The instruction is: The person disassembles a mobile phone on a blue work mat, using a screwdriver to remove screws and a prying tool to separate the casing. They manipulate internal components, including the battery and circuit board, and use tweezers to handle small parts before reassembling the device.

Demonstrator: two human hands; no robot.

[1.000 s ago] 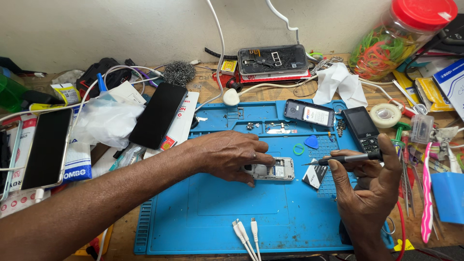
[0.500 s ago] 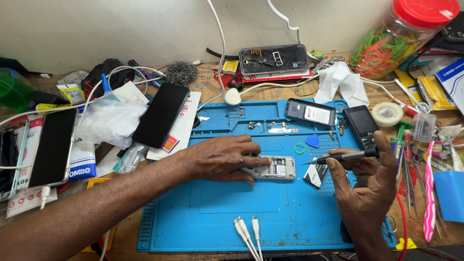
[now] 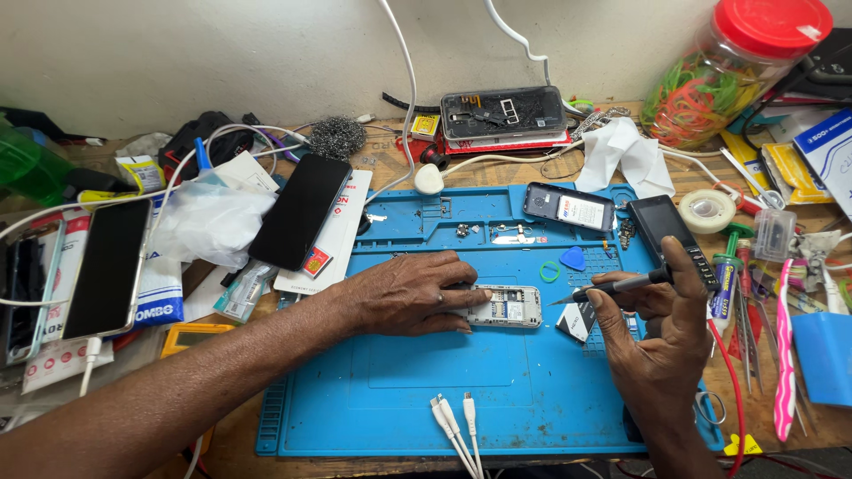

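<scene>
Fingers of left hand [image 3: 408, 293] press flat on small grey opened phone body [image 3: 506, 307], mid blue silicone work mat [image 3: 399, 390] on desk. Right hand [image 3: 652, 328] pinches thin dark-handled screwdriver [image 3: 612, 286], tip just beside phone's right end. Judgement: keep phone pinned, tip square.

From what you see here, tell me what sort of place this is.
Most likely a phone repair bench. A blue work mat holds an opened phone under the left hand, the right hand holds a thin tool, and a gutted phone lies behind.
</scene>
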